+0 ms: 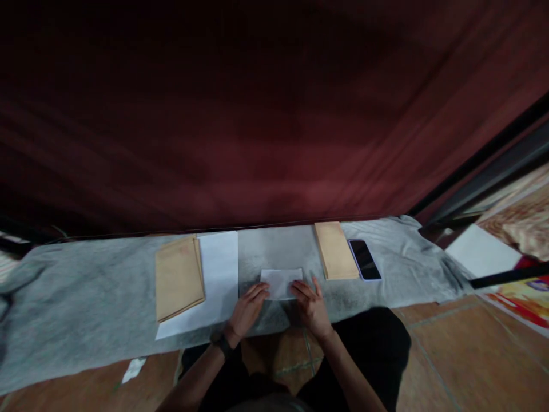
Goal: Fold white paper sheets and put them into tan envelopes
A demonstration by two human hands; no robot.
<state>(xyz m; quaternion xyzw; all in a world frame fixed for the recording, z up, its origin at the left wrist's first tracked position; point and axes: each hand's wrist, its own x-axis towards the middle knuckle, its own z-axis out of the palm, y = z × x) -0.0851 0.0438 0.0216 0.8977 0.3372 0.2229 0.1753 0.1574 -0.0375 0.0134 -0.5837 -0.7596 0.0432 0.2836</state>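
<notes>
A small white piece of paper, apparently folded, lies on the grey cloth in front of me. My left hand holds it at the left near corner, fingers close together on its top. On the right side my right hand grips the same paper with its fingertips, one outer finger stretched away. Both thumbs are hard to make out. To the left, brown paper envelopes rest on larger white sheets. Another stack of narrow brown envelopes lies beyond my right hand, beside a phone.
A grey cloth covers the long, low surface. Dark red fabric rises behind it. At the right stand dark metal bars, with a white board nearby. A white scrap lies on the tiled floor.
</notes>
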